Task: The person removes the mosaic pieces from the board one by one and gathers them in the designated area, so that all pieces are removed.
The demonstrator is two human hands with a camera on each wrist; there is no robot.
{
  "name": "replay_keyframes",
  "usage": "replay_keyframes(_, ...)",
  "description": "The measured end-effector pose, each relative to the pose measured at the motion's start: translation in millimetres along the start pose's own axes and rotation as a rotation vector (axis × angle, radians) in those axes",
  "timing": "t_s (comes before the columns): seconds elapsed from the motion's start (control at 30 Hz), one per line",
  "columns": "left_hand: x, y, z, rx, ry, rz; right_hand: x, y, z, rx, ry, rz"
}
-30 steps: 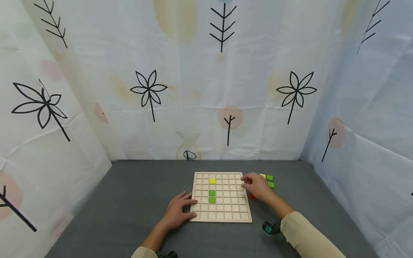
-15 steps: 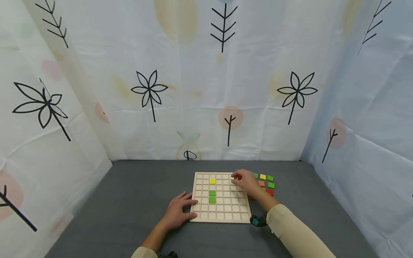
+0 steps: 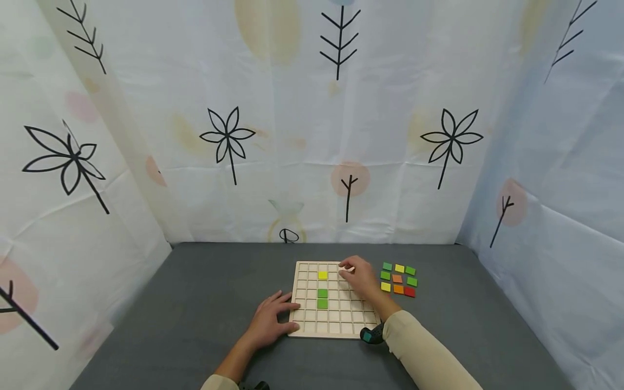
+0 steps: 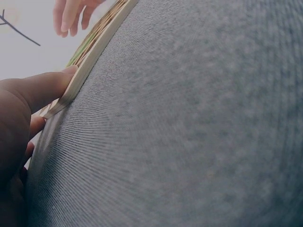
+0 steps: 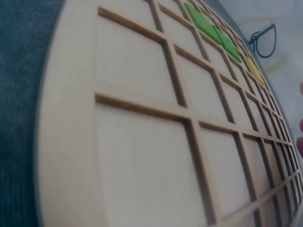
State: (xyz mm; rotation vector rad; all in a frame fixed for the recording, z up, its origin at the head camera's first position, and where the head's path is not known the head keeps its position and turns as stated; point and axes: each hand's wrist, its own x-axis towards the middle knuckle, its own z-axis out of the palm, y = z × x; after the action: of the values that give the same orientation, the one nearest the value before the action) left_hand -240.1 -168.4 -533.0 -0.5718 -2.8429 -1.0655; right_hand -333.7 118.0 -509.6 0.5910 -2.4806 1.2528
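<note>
A pale wooden grid board (image 3: 341,327) lies on the grey cloth with a yellow tile (image 3: 323,275) and two green tiles (image 3: 322,298) set in one column. My left hand (image 3: 267,320) rests at its left edge, thumb and index fingertip on the rim. In the left wrist view the thumb (image 4: 49,87) lies extended along the board's edge. My right hand (image 3: 361,277) is over the far part of the board, fingertips bent toward the thumb. I cannot tell whether a tile is between them. In the right wrist view only fingertips (image 5: 300,125) show at the right border.
Right of the board, several loose green, yellow, orange and red tiles (image 3: 397,279) lie in rows on the cloth. Patterned white curtains (image 3: 312,135) stand behind the table (image 3: 219,281) and along both sides. A dark wrist device (image 3: 372,334) hangs under the right wrist, over the board's near corner.
My right hand has moved left from beside the loose tiles to over the far part of the board, uncovering those tiles. The left hand stays in place.
</note>
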Motion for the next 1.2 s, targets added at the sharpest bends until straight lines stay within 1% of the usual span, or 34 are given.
replay_keyframes(0.17, 0.6, 1.9, 0.5, -0.006, 0.002, 0.001, 3.0, -1.7, 9.3, 0.061, -0.055, 0.044)
replay_keyframes(0.3, 1.5, 2.3, 0.7, -0.002, -0.001, -0.006, 5.6, -3.5, 16.2, 0.063, -0.104, 0.085)
replay_keyframes(0.43, 2.2, 1.5, -0.2, 0.006, -0.004, -0.016, 9.7, -6.9, 22.8, 0.000, -0.139, 0.090)
replay_keyframes(0.57, 2.1, 2.0, -0.9, 0.007, -0.007, -0.019, 12.4, -6.6, 30.0, -0.110, -0.163, 0.079)
replay_keyframes(0.77, 2.0, 2.4, 0.2, 0.003, -0.004, -0.016, 12.1, -6.1, 36.4, -0.230, -0.175, 0.063)
replay_keyframes(1.0, 1.4, 1.9, -0.1, 0.000, 0.000, -0.015, 12.3, -9.2, 37.9, -0.274, -0.174, 0.066)
replay_keyframes(1.2, 0.9, 1.7, 0.4, 0.003, 0.003, -0.020, 11.5, -11.8, 36.4, -0.254, -0.181, 0.070)
